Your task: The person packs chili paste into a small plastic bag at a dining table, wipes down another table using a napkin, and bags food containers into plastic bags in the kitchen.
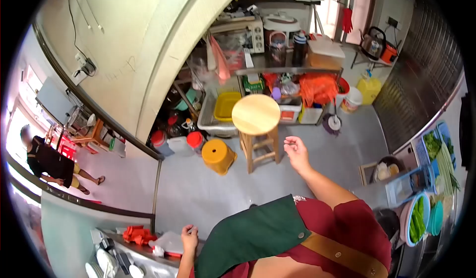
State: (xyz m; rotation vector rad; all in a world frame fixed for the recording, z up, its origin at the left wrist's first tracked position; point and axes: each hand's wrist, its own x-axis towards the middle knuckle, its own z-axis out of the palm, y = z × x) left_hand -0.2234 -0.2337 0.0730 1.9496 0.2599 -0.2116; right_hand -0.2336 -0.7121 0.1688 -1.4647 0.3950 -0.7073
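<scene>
My right hand [296, 154] is raised in front of me, just right of the wooden stool [256, 114], without visibly touching it. Its fingers are loosely curled and apart, with nothing held. Lower down on the left, my left hand [189, 237] hangs near a counter with a clear plastic bag [169, 242] and a red bag [139, 235]. The fingers of that hand are bent, and whether anything small sits between them cannot be made out. A yellow plastic stool [218, 156] stands left of the wooden one.
Behind the stools is a metal shelf [292, 70] with appliances, containers and bags. Baskets of green vegetables [418, 219] are at the right. A kettle [372, 44] stands at the back right. Through the doorway on the left, a person [53, 163] is walking or standing.
</scene>
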